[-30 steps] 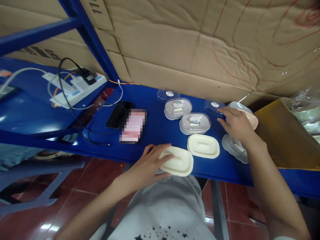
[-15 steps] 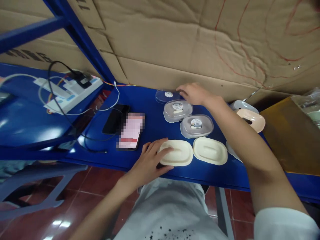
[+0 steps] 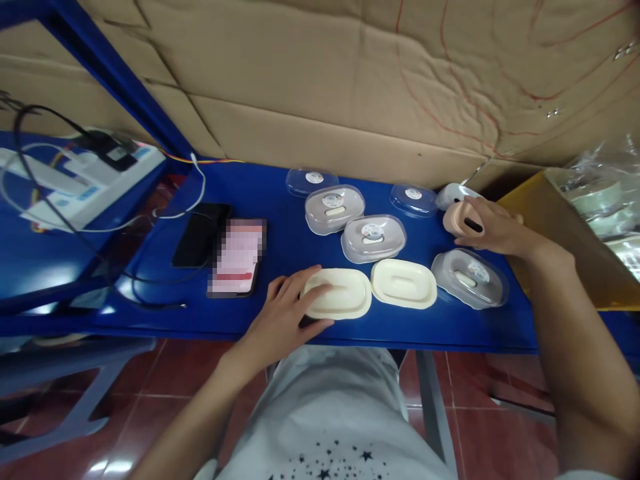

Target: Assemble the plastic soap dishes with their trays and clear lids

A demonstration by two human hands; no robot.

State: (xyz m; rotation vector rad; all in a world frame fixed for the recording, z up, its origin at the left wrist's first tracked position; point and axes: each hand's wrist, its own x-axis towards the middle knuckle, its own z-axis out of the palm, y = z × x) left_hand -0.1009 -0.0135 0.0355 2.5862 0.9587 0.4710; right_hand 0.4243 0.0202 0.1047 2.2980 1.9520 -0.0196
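Observation:
My left hand grips the left end of a cream oval plastic dish, with fingers on top and the thumb at its front edge. A second cream oval dish lies right beside it. At the right, my right hand is closed around a peach oval plastic dish with a dark slot. Behind that is a white piece, partly hidden. Clear-covered oval boxes with round stickers stand nearby: one box, another and one in front of my right hand.
Two clear lids, one and another, lie along the cardboard wall. A phone, a black device and a power strip with cables are leftward. A carton with plastic-wrapped pieces stands right.
My right hand swept left to the far clear lid, then back right, where it has taken hold of the peach dish. My left hand stays on the cream dish; the view has shifted.

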